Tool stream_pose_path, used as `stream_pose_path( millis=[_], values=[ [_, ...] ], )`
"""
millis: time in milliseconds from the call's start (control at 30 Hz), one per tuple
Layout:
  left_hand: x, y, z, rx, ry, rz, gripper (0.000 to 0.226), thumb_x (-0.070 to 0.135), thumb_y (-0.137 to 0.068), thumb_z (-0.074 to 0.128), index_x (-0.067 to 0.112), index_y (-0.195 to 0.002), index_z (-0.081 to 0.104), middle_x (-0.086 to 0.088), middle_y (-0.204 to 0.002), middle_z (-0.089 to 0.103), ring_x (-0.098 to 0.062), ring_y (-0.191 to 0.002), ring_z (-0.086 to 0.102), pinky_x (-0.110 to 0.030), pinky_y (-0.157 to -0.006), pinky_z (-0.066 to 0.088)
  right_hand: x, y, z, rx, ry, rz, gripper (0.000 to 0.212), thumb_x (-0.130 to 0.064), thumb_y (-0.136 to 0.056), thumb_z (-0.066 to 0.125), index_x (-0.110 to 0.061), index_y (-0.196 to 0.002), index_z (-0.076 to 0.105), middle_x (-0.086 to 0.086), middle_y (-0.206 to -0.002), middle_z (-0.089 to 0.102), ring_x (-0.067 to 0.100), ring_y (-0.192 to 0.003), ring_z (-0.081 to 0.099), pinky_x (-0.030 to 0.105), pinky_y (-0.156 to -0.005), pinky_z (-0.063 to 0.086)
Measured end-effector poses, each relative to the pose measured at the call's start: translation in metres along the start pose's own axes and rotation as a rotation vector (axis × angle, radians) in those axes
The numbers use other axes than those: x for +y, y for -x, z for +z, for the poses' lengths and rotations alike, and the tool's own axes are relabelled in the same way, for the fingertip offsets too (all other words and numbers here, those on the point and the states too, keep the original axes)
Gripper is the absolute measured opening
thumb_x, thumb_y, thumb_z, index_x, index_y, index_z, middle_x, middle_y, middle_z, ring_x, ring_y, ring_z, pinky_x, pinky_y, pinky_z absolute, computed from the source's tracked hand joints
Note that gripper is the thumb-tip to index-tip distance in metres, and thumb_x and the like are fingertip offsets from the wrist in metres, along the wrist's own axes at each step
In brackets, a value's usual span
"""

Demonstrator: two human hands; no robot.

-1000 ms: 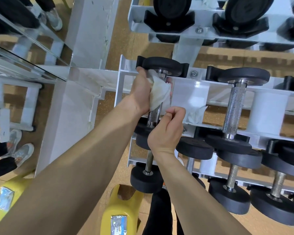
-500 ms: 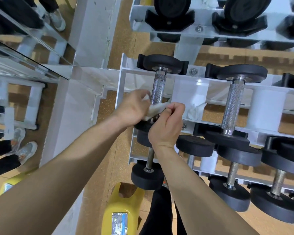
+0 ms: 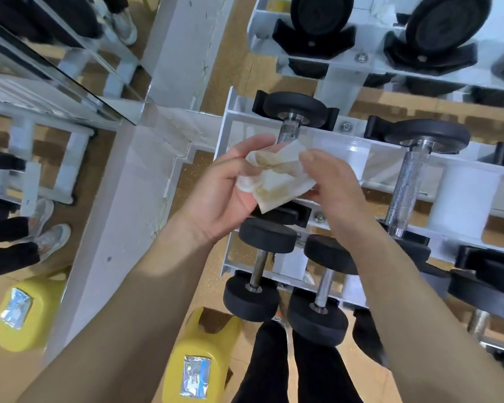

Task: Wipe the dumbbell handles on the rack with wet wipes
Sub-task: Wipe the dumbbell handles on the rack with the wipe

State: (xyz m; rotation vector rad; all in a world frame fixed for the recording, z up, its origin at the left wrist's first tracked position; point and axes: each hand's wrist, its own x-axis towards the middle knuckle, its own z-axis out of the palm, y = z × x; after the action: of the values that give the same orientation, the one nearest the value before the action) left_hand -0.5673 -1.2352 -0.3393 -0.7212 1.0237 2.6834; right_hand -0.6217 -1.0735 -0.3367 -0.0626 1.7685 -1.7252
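Left hand (image 3: 224, 196) and right hand (image 3: 333, 184) meet in front of the left end of the white metal dumbbell rack (image 3: 230, 132), and between them they hold one crumpled white wet wipe with brown stains (image 3: 277, 175). The left hand lies palm up with its fingers curled under the wipe and its thumb on top, while the right hand pinches the right edge of it. The wipe touches no handle at this moment; it is held in the air just before the knurled steel handle of the leftmost black dumbbell (image 3: 290, 132) on the middle shelf. The brown marks suggest that the wipe has already taken dirt from at least one handle, and I think the hands are now folding or turning it to find a cleaner side. Whether this leftmost handle is finished, I cannot tell. The neighbouring knurled steel handle (image 3: 408, 184) to the right and the thin smooth handles of the small dumbbells (image 3: 258, 270) at the lower shelf probably remain to be wiped.
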Motion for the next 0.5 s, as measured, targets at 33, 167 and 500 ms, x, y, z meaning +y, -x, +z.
stream_pose_path(
  millis=[33, 167, 500],
  values=[
    [0.0, 0.0, 0.001, 0.022, -0.028, 0.02, 0.041, -0.012, -0.085, 0.036, 0.006, -0.112, 0.062, -0.015, -0.112, 0.071, -0.03, -0.102, 0.069, -0.042, -0.092, 0.057, -0.002, -0.001, -0.003, 0.026, 0.125, -0.029, 0.026, -0.031, -0.1, 0.06, -0.008, -0.091, 0.07, 0.004, -0.08, 0.071, 0.007, -0.075, 0.065, 0.026, -0.075, 0.051],
    [-0.009, 0.0, 0.011, 0.327, -0.362, 0.055, 0.018, 0.015, -0.093, 0.065, 0.011, -0.111, 0.066, -0.002, -0.101, 0.075, -0.017, -0.091, 0.073, -0.034, -0.075, 0.059, -0.012, -0.004, -0.008, 0.089, 0.26, -0.084, 0.024, -0.019, -0.098, 0.063, -0.02, -0.074, 0.062, -0.006, -0.066, 0.061, 0.008, -0.064, 0.055, 0.019, -0.065, 0.044],
    [0.014, -0.002, -0.001, 0.537, -0.865, 0.117, 0.019, 0.015, -0.08, 0.082, 0.032, -0.085, 0.074, 0.006, -0.097, 0.07, -0.015, -0.085, 0.064, -0.036, -0.077, 0.054, 0.005, -0.026, -0.014, 0.321, 0.226, -0.034, 0.018, -0.034, -0.108, 0.043, -0.029, -0.093, 0.053, 0.0, -0.089, 0.065, 0.009, -0.072, 0.059, 0.025, -0.063, 0.046]
  ],
)
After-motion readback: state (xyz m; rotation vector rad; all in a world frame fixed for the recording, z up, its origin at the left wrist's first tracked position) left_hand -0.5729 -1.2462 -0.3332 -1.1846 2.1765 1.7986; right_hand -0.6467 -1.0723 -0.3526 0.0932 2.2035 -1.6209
